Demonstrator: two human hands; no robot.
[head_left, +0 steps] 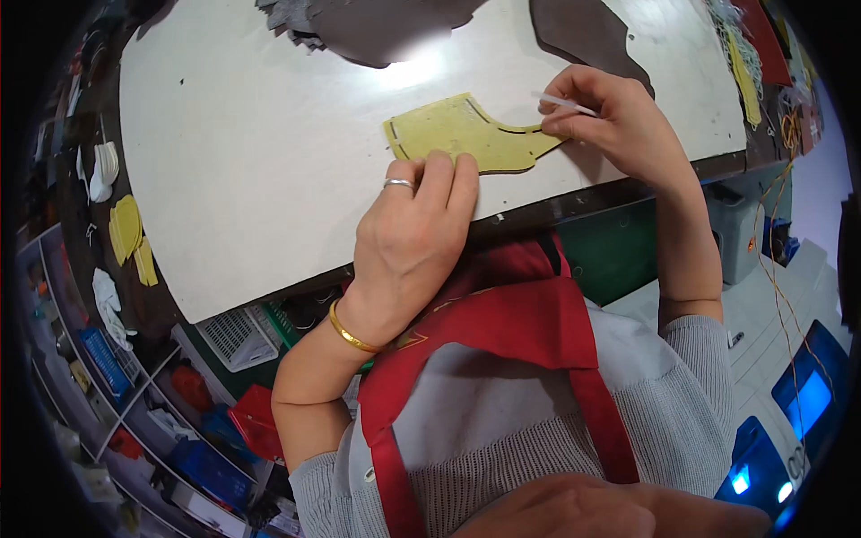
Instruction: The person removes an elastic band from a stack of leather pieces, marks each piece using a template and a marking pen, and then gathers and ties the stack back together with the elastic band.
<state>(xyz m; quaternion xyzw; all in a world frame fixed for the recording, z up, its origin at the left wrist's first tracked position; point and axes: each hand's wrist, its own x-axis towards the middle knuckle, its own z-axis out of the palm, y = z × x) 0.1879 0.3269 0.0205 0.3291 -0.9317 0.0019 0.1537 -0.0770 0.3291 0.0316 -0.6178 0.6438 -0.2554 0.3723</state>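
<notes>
A yellow pattern template [456, 133] with slots along its edges lies near the front edge of the white tabletop. A dark rim shows under its lower side, apparently a dark sheet piece beneath it. My left hand [414, 215], with a ring and a gold bangle, holds the template down near its lower edge; the fingers are bent and close together, the thumb hidden. My right hand [619, 121] is closed around a thin white pen-like stick [565, 104], its fingertips at the template's narrow right end. The stick's writing tip cannot be made out.
Dark brown sheet pieces [587, 40] and a stack of dark cut pieces [377, 31] lie at the far side. Yellow pieces [126, 229] and a white glove [109, 303] rest along the left edge. Orange cords [773, 260] hang at the right. Crowded shelves [152, 403] stand lower left.
</notes>
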